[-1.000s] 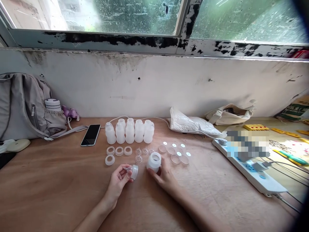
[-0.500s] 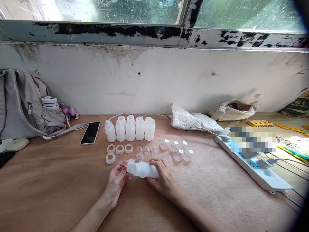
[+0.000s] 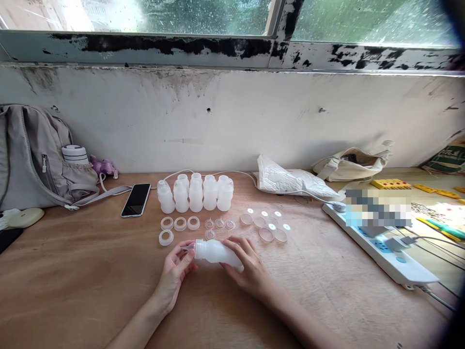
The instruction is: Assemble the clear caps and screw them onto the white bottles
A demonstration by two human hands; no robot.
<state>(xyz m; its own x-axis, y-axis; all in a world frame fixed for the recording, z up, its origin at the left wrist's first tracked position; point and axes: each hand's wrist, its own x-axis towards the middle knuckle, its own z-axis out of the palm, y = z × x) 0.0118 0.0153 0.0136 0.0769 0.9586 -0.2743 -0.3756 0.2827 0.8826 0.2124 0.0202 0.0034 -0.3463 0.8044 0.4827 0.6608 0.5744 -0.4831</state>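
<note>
My right hand [image 3: 250,271] grips the body of a small white plastic bottle [image 3: 217,253] lying on its side just above the wooden table [image 3: 90,276]. My left hand [image 3: 173,271] pinches the collar with its clear nipple [image 3: 191,248] at the bottle's mouth. Beyond my hands lie several white screw rings [image 3: 179,224], clear nipples [image 3: 218,225] and clear round caps [image 3: 267,227]. A row of several white bottles [image 3: 196,195] stands behind them.
A black phone [image 3: 136,199] lies at the left, next to a grey backpack [image 3: 32,155]. A white power strip [image 3: 385,247] with plugs lies at the right. A white crumpled bag [image 3: 290,183] and a cloth bag [image 3: 352,167] sit against the wall.
One second ago the bottle stood upright in my right hand and the collar was apart in my left. The two are now joined and the bottle lies sideways between both hands.
</note>
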